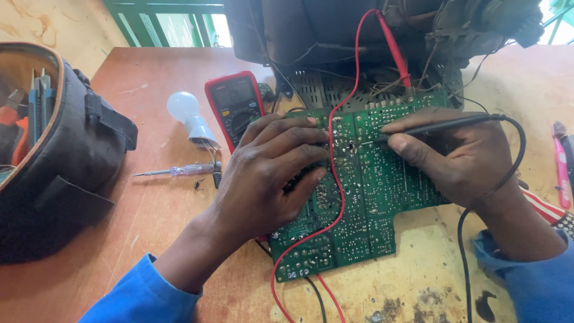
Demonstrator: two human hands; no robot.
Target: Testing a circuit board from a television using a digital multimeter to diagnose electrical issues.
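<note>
Two test leads cross the workspace: a red lead (338, 149) loops over the green circuit board (365, 197) up to a red probe (394, 51) stuck among the wiring of the dark open chassis (359, 36) behind, and a black lead (508, 173) curls round the right wrist. A red-cased multimeter (234, 106) with a grey screen and dial lies at the board's upper left corner, partly behind the left hand. Left of it rest a white light bulb (190, 118) and a slim screwdriver with a clear handle (179, 171), both on the worn wooden table (149, 227). A dark tool bag (57, 155) stands open at the far left, tool handles poking out. A pink-handled tool (561, 164) lies at the right edge.

The board lies flat, solder side up, between both hands. The left hand (272, 170) presses down on the board's left part, fingers spread and curled over the edge, gripping nothing else. The right hand (463, 158) pinches a black probe (436, 127) between thumb and fingers like a pen, its tip touching the solder joints near the board's centre, just beside the left fingertips.
</note>
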